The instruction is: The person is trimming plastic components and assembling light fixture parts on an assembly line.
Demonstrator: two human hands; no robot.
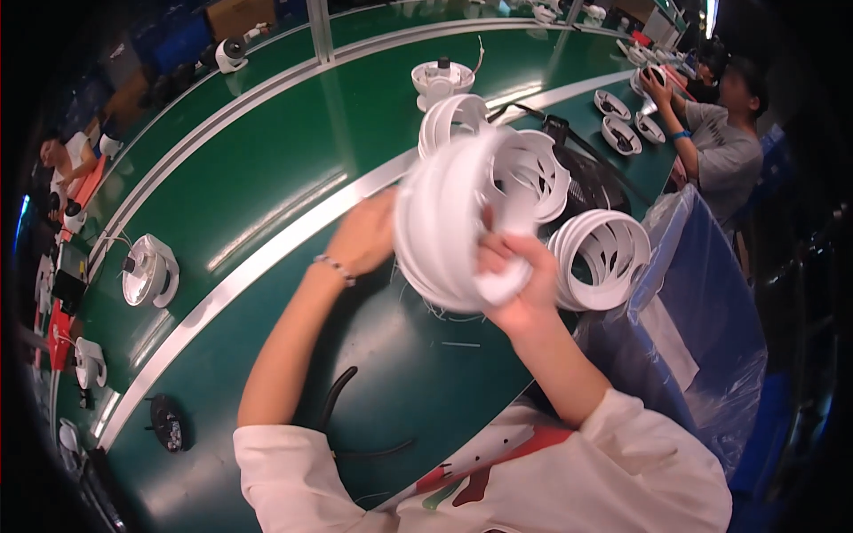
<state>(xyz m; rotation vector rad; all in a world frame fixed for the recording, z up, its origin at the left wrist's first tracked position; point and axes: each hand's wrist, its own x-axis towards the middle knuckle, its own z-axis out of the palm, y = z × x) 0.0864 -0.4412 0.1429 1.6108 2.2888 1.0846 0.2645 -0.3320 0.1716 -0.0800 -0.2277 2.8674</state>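
A stack of white plastic ring-shaped housings (440, 222), smeared by motion, is held tilted above the green bench. My right hand (515, 266) is closed on its near right rim, with some fingers inside the opening. At the far left side of the stack is my left hand (369, 233), a beaded bracelet on its wrist; its fingers are hidden behind the housings, so their grip does not show. Just beyond lie more white ring housings (455, 120). Another stack of white rings (604, 258) rests on its side to the right of my right hand.
A blue bin lined with clear plastic (693, 293) stands at my right. White fan-like units (151, 271) sit on the green conveyor (293, 133) beyond the metal rail. A black round part (166, 423) and a black strip (338, 391) lie nearer. A co-worker (724, 133) works at far right.
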